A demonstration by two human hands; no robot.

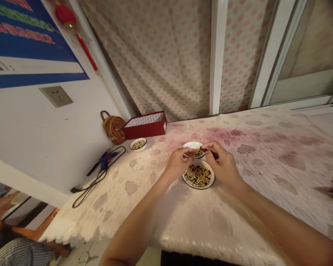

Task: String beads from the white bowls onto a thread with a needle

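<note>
A white dark-rimmed bowl (199, 186) full of small round yellowish and black pieces, beads or beans, stands near the middle of the table. Just behind it is a second white bowl (192, 144), partly hidden by my fingers, with a few similar pieces showing. My left hand (179, 162) is over the left edges of both bowls, its fingers curled and pinched together. On the other side, my right hand (222, 162) has thumb and fingers closed above the rear bowl's right rim. Whatever either hand holds is too small to make out.
A third bowl (138, 145) of similar pieces stands to the left. Beyond it are a dark red box (147, 127) and a small brown backpack-shaped bag (113, 128). A blue glue gun (108, 160) with its black cord lies by the wall. Someone's striped garment (23, 253) shows at lower left.
</note>
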